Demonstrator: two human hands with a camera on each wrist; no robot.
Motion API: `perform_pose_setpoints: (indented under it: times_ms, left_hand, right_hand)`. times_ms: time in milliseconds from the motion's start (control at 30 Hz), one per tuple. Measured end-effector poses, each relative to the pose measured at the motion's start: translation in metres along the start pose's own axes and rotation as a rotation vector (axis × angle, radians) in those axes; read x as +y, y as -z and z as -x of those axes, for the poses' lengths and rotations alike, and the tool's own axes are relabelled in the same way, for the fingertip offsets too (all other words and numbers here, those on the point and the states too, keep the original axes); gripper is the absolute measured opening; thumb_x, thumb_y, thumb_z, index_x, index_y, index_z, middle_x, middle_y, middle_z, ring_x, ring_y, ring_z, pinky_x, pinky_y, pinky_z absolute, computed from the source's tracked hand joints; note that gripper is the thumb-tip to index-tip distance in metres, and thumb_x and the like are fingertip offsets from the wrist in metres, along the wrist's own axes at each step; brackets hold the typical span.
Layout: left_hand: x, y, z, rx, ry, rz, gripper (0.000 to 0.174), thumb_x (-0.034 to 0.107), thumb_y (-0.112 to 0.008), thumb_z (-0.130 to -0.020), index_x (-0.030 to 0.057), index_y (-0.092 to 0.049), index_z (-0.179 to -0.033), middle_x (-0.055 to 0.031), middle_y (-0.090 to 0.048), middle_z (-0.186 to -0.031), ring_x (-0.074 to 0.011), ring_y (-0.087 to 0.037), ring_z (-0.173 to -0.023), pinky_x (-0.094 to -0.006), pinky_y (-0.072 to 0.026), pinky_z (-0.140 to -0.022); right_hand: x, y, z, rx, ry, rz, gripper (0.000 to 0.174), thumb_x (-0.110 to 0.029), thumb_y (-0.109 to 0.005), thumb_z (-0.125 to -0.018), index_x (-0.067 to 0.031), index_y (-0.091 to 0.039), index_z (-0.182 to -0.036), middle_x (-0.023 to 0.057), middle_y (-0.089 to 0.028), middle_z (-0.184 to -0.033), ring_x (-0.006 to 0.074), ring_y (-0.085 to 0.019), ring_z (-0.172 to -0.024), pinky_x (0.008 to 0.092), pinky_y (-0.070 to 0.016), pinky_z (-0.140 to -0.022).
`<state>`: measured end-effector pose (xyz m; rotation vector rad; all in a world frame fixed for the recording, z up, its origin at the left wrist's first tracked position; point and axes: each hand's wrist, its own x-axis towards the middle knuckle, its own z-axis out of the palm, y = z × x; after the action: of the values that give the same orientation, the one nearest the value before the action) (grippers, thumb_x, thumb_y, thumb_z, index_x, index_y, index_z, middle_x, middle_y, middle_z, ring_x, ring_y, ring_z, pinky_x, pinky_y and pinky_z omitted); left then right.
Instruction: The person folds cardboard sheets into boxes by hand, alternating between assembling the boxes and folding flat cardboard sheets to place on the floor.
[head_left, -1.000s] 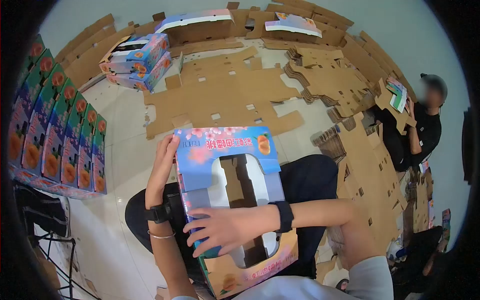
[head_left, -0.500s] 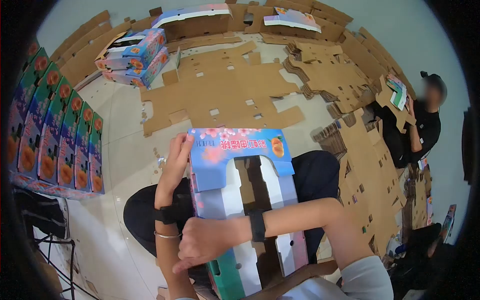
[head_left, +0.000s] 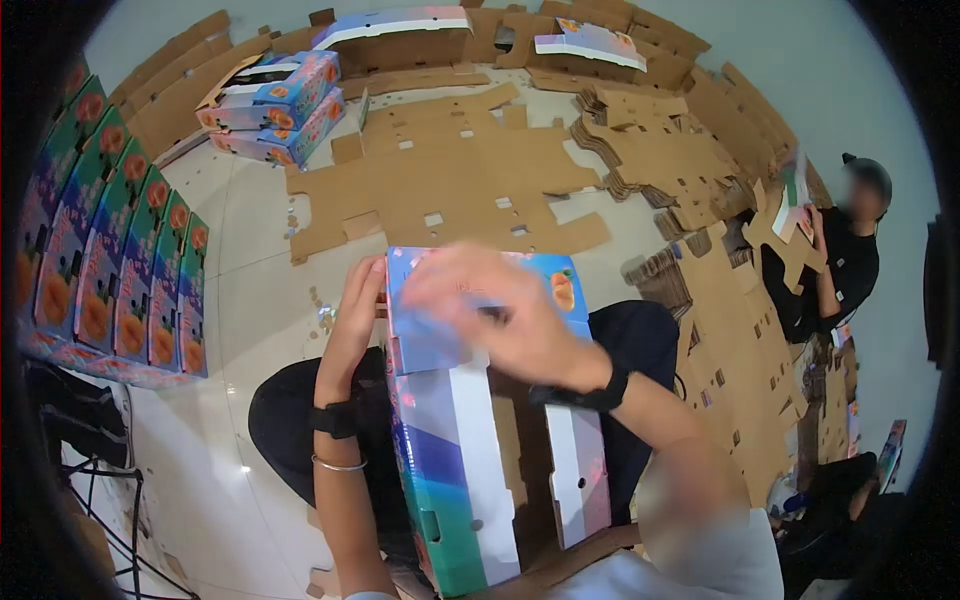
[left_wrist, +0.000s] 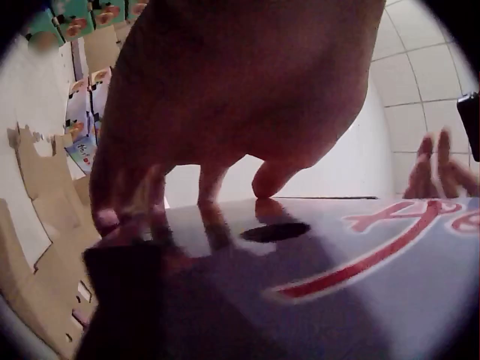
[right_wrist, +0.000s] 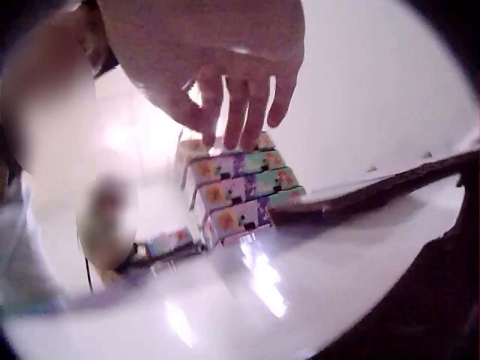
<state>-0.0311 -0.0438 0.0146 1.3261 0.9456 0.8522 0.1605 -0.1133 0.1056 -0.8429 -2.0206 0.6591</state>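
Note:
A printed cardboard fruit box (head_left: 440,490) with peaches and blossoms stands on the person's lap, with a long gap along its top that shows the brown inside. At its far left corner the left hand (head_left: 350,325) grips the edge. The left wrist view has the fingertips of this hand (left_wrist: 240,82) against the edge of the printed panel (left_wrist: 322,259). Blurred by motion, the right hand (head_left: 510,320) passes over the blue flap (head_left: 420,345) at the far end and hides much of it. Its fingers hang loosely with nothing in them in the right wrist view (right_wrist: 217,52).
Finished boxes stand stacked at the left (head_left: 120,280), and two more (head_left: 275,115) lie further back. Flat brown cardboard sheets (head_left: 450,160) cover the floor ahead and to the right. Another person (head_left: 850,240) sits at the right with cardboard in hand.
The right hand has moved from the box's near end over to the far flap. The orange near flap has swung back toward the body. The left hand stays at the far left corner.

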Motion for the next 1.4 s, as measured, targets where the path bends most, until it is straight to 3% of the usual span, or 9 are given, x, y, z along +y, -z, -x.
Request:
perform_pose_setpoints:
  times_ms: [400,467,600,667,733,800,1000,1067,1400]
  left_hand:
    - [-0.05,0.015,-0.027,0.065,0.001,0.005,0.043,0.036,-0.049,-0.096,0.0021,-0.053,-0.123,-0.0102,-0.051,-0.118,-0.0169,-0.052,-0.103,-0.0295,-0.0434,-0.088]
    - [-0.035,0.004,-0.006,0.057,-0.233,-0.157,0.044,0.035,-0.05,-0.096,0.002,-0.052,-0.125,-0.0106,-0.051,-0.118,-0.0178,-0.052,-0.105,-0.0301,-0.0418,-0.09]
    - [-0.045,0.002,-0.012,-0.037,-0.237,0.179,0.044,0.032,-0.051,-0.095,0.0027,-0.048,-0.128,-0.0096,-0.051,-0.119,-0.0175,-0.051,-0.106,-0.0309,-0.0376,-0.096]
    - [-0.033,0.004,-0.006,-0.041,-0.389,-0.057,0.044,0.034,-0.049,-0.096,0.0037,-0.049,-0.127,-0.0076,-0.051,-0.116,-0.0152,-0.05,-0.102,-0.0296,-0.0387,-0.092]
    - [-0.025,0.002,-0.004,-0.036,-0.54,-0.291,0.043,0.036,-0.047,-0.097,0.0048,-0.049,-0.126,-0.0057,-0.051,-0.114,-0.013,-0.05,-0.099,-0.0283,-0.0398,-0.089]
    - [-0.022,-0.002,-0.009,-0.038,0.008,0.072,0.044,0.042,-0.04,-0.098,0.0066,-0.052,-0.121,-0.0015,-0.049,-0.104,-0.0095,-0.046,-0.088,-0.0245,-0.0386,-0.079]
    - [-0.028,-0.006,-0.011,0.006,-0.042,-0.037,0.047,0.046,-0.033,-0.099,0.0082,-0.053,-0.119,0.0023,-0.046,-0.091,-0.0083,-0.04,-0.077,-0.0212,-0.0343,-0.071]
    - [-0.026,-0.005,-0.011,0.011,-0.019,-0.041,0.047,0.047,-0.034,-0.099,0.0087,-0.053,-0.119,0.0026,-0.045,-0.089,-0.0083,-0.038,-0.076,-0.021,-0.0336,-0.071]
    - [-0.024,-0.001,-0.007,0.049,0.078,-0.009,0.058,0.055,-0.032,-0.096,0.0102,-0.048,-0.13,-0.0067,-0.055,-0.121,-0.0175,-0.049,-0.112,-0.0336,-0.0348,-0.098]
  right_hand:
    - [-0.012,-0.044,-0.02,-0.602,0.486,1.092,0.031,-0.015,-0.061,-0.071,-0.0124,-0.064,-0.102,0.0077,-0.061,-0.107,0.0275,-0.051,-0.109,0.0398,-0.0299,-0.106]
    - [-0.033,-0.056,-0.038,-1.057,0.425,1.471,0.023,-0.012,-0.058,-0.073,-0.0125,-0.065,-0.095,0.006,-0.064,-0.1,0.0235,-0.053,-0.106,0.0404,-0.0293,-0.107]
    - [-0.02,-0.024,-0.059,-1.132,0.312,1.115,0.022,-0.012,-0.059,-0.073,-0.0113,-0.066,-0.094,0.0041,-0.064,-0.102,0.0201,-0.054,-0.106,0.0405,-0.03,-0.106]
    - [0.01,-0.013,-0.039,-0.568,0.41,0.357,0.028,-0.012,-0.059,-0.076,-0.0099,-0.064,-0.103,0.0049,-0.061,-0.11,0.0197,-0.052,-0.11,0.0412,-0.0296,-0.106]
    - [0.001,0.015,-0.026,-0.479,0.314,0.314,0.033,-0.011,-0.059,-0.077,-0.0105,-0.06,-0.11,0.0071,-0.059,-0.114,0.0243,-0.051,-0.112,0.0425,-0.0298,-0.105]
    - [-0.005,0.045,-0.001,-0.399,0.12,0.355,0.043,-0.01,-0.06,-0.079,-0.0109,-0.054,-0.121,0.0096,-0.055,-0.12,0.03,-0.048,-0.116,0.0439,-0.0303,-0.104]
    - [0.023,0.07,0.143,-0.158,-0.442,0.575,0.058,-0.016,-0.06,-0.086,-0.0055,-0.037,-0.138,0.016,-0.046,-0.134,0.0316,-0.043,-0.125,0.0409,-0.0324,-0.105]
    - [0.036,0.058,0.184,0.159,-0.828,-0.072,0.059,-0.018,-0.06,-0.089,-0.001,-0.034,-0.139,0.0155,-0.043,-0.138,0.0241,-0.047,-0.124,0.036,-0.0374,-0.102]
    - [0.047,0.009,0.187,0.444,-0.682,0.621,0.03,-0.021,-0.056,-0.088,-0.0037,-0.058,-0.113,0.018,-0.062,-0.067,0.034,-0.062,-0.061,0.0408,-0.0496,-0.056]
